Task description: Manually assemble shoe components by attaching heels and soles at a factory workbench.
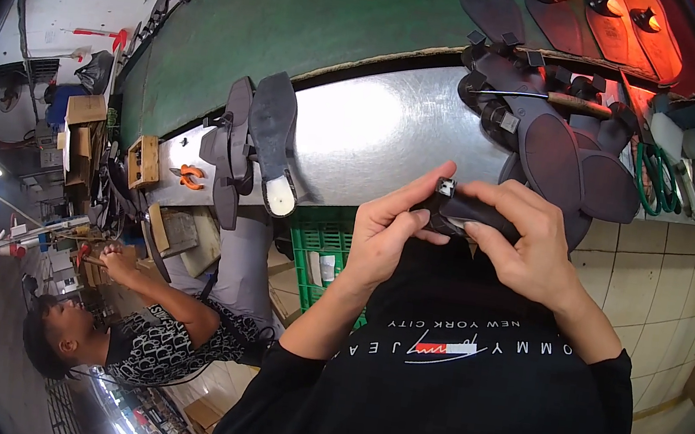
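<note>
Right of centre, the left hand (389,235) and right hand (531,240) grip a dark piece (488,215), partly hidden between them. Lower down, upside-down white lettering (498,349) crosses the black shirt (462,413), its ends hard to make out.

The held shoe (489,216) is black, the workbench (367,124) silver, and the belt (328,19) green. Scissors (660,162) show green handles; pliers (192,171), orange ones. A co-worker's shirt (162,346) bears a white pattern on black.
</note>
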### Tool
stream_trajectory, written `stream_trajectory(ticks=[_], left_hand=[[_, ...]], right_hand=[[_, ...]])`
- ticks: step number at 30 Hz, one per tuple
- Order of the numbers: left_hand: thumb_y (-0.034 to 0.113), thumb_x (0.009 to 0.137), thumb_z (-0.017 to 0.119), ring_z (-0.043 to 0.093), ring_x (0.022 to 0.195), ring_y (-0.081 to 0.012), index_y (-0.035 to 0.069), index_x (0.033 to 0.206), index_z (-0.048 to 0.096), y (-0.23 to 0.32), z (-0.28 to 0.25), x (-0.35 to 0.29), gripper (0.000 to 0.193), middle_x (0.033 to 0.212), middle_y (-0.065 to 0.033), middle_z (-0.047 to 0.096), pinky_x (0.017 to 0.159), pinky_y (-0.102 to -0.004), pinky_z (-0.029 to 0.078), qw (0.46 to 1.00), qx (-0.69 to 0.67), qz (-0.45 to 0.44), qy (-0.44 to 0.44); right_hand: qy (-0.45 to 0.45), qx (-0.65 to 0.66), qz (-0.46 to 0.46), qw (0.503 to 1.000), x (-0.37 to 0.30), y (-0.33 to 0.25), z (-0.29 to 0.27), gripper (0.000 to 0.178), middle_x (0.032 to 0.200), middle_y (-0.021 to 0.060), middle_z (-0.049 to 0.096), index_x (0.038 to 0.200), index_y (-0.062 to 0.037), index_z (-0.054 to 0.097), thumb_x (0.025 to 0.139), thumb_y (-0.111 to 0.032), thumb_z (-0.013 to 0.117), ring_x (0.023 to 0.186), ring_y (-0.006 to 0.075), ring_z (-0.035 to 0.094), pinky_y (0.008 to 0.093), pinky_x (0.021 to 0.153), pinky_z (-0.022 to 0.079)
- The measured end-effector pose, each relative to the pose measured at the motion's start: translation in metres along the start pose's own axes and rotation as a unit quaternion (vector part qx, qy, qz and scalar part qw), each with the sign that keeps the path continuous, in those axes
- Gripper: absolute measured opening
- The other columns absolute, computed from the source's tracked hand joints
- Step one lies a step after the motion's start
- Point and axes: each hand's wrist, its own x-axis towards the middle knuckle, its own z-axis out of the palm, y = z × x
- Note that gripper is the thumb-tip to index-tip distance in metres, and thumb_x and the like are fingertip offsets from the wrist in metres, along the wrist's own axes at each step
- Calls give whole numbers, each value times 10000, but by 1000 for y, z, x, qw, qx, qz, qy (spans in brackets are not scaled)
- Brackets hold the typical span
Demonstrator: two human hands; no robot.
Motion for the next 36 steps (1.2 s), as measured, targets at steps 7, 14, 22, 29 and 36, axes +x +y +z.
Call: stream_trajectory(ticks=[7, 14, 22, 29, 36], left_hand=[[-103, 841, 388, 591, 1078, -225, 14, 1276, 526, -3, 2, 0, 471, 1346, -178, 482, 744, -283, 583, 1000, -6, -1, 26], [-120, 786, 500, 624, 995, -178, 2, 1210, 577, -7, -1, 3, 447, 1223, -175, 584, 652, -230, 563, 999, 0, -22, 50], [-123, 722, 488, 643, 904, -144, -30, 1116, 605, -4, -1, 7, 421, 1158, -186, 619, 563, -174, 490, 997, 25, -25, 69], [-123, 724, 494, 644, 897, -147, -38, 1128, 600, -5, 0, 5, 426, 1155, -183, 621, 573, -181, 498, 996, 55, -15, 66], [-88, 748, 531, 636, 897, -113, -21, 1207, 564, -3, -12, 7, 465, 1185, -139, 612, 556, -187, 523, 993, -37, -109, 40]], right_hand=[[-5, -65, -58, 996, 2, 4, 4, 155, 735, 75, 555, 860, -94, 685, 708, -70, 689, 660, 243, 580, 332, 575, 456], [-74, -156, -158, 972, 12, 8, -7, 194, 805, 78, 531, 873, -120, 685, 683, -122, 721, 735, 258, 572, 352, 622, 453], [-118, -61, -36, 991, 1, 15, 0, 299, 823, 75, 531, 867, -100, 664, 596, -129, 787, 748, 241, 561, 325, 628, 439], [-59, -44, -43, 996, -6, 20, 12, 253, 796, 39, 518, 843, -130, 641, 626, -130, 771, 701, 229, 559, 337, 593, 429], [12, -81, -125, 989, -11, 23, 19, 226, 788, 57, 512, 814, -127, 650, 621, -137, 767, 676, 228, 555, 323, 560, 438]])
